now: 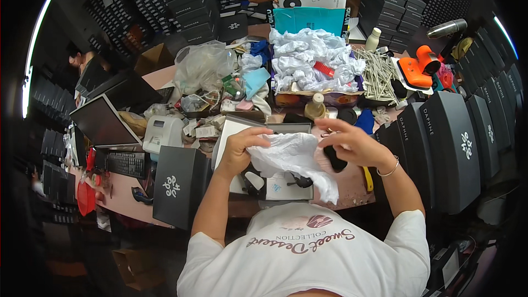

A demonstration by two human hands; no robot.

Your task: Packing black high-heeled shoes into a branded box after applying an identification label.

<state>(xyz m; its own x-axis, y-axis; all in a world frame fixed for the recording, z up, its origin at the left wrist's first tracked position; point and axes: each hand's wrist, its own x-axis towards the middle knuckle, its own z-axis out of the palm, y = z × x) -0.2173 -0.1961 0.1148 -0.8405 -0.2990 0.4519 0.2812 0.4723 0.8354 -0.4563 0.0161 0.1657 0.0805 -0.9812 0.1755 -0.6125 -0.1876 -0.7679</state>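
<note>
A crumpled sheet of white tissue paper (291, 157) hangs in front of me, its top left corner pinched in my left hand (239, 151). My right hand (355, 144) is at the paper's right side, fingers spread and apart, with nothing visible in them. Below the paper lies an open shoebox (236, 126) whose white inside shows. Dark shoes with pale insoles (254, 180) lie in it, partly hidden by the paper. A black item (335, 159) is on the pink table under my right hand; I cannot tell its kind.
A carton of crumpled white paper (313, 58) stands at the back, beside a tray of pale sticks (377, 74). An orange tape dispenser (419, 69) sits back right. Closed black shoeboxes (448, 148) stand at the right; another (179, 187) is left, near a keyboard (125, 164).
</note>
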